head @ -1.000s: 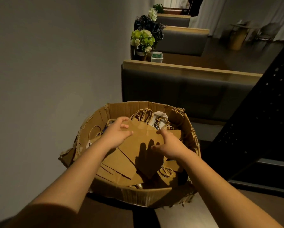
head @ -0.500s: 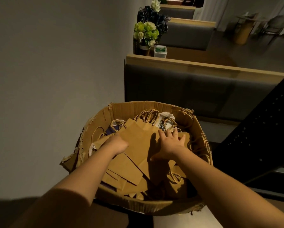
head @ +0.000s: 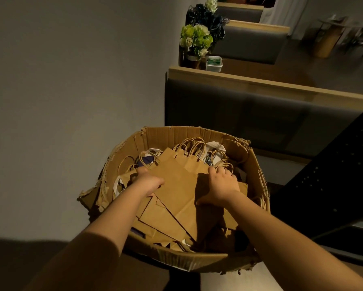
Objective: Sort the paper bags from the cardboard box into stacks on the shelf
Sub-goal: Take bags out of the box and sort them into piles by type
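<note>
Both hands are reaching into the cardboard box (head: 177, 260), which is sitting directly below the forearms. The left hand (head: 150, 182) is gripping the left edge of the top paper bag (head: 177, 185), fingers tucked under it and hidden. The right hand (head: 219, 186) is pressing down at the bag's right edge, fingers curled over the twine handles (head: 227, 166) beyond the knuckles; whether it is pinching them cannot be told. More paper bags (head: 161, 221) are lying fanned beneath and between the wrists. The step in hand appears to be lifting the top bag; it would go best raised flat from both edges, so that looped handles are not snagging neighbours. No shelf is clearly showing. No brand, label or writing is readable.
</note>
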Demonstrator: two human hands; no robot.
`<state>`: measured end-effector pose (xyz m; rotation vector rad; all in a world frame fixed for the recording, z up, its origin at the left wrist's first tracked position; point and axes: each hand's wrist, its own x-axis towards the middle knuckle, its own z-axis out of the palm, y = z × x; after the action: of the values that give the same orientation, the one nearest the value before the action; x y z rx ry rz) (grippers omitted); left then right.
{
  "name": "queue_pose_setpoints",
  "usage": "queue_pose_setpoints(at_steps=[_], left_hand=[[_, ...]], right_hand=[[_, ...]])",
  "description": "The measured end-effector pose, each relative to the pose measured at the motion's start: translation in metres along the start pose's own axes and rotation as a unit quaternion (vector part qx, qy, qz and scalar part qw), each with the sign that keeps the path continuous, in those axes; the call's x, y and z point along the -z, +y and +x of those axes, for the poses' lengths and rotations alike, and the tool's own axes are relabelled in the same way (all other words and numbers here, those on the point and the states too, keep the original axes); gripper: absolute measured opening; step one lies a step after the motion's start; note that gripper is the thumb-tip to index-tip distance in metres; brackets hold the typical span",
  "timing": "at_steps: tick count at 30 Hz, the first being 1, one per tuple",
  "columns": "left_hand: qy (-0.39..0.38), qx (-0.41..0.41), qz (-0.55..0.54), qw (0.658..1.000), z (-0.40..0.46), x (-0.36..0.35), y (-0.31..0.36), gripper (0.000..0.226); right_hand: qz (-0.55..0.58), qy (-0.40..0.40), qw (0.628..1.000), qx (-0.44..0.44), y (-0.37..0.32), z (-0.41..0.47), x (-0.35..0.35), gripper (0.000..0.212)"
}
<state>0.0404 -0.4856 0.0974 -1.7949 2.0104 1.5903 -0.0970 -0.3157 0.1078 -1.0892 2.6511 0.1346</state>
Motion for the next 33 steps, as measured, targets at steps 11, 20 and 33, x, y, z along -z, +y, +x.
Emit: queue_pose_setpoints(at_steps=[11, 20, 33], left_hand=[[-0.211, 0.012, -0.165, 0.963, -0.036, 0.014, -0.012, 0.034], [-0.284, -0.039, -0.167, 0.943, -0.064, 0.032, -0.01, 0.025], [-0.334, -0.138, 0.098, 0.927, -0.094, -0.018, 0.004, 0.101]], right_hand=[[0.478, -0.14, 0.864, -0.071, 0.021, -0.026, 0.027, 0.013], [0.59, -0.149, 0.793, -0.035, 0.047, -0.044, 0.026, 0.004], [0.774, -0.032, 0.61, -0.165, 0.041, -0.07, 0.021, 0.019]])
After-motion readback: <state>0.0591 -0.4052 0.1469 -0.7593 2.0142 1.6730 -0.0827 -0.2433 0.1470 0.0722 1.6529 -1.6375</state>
